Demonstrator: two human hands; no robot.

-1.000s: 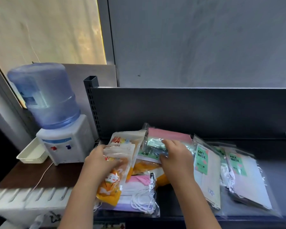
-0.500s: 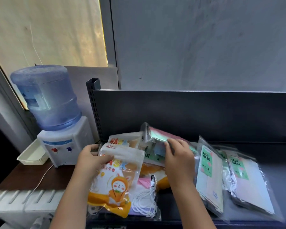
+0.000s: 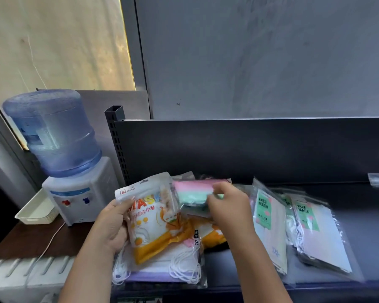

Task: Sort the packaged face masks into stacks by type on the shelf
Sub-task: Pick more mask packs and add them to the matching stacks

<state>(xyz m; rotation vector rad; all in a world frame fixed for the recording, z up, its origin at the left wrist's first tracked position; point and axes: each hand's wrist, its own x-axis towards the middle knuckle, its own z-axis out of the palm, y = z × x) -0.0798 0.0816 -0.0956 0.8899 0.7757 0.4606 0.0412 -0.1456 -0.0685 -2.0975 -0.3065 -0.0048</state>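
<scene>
Dark shelf [image 3: 370, 248] stands right of the water dispenser [image 3: 79, 193]. Just right of that dispenser, your left hand [image 3: 112, 226] grips the orange mask pack [image 3: 153, 221] and your right hand [image 3: 228, 208] pinches the pink-green pack [image 3: 190, 190]. Both are likely light, floppy, slippery film: grip near the sealed edges.

Soft daylight reaches you from the pale panel [image 3: 53, 40] at ten o'clock, while the dark shelf [image 3: 370, 237] sits dim. Your right hand [image 3: 228, 208] and the pink-green pack [image 3: 190, 190] are motion-blurred. The clear packs [image 3: 315, 232] at three o'clock show mild glare, and the wide lens bows the edges.
</scene>
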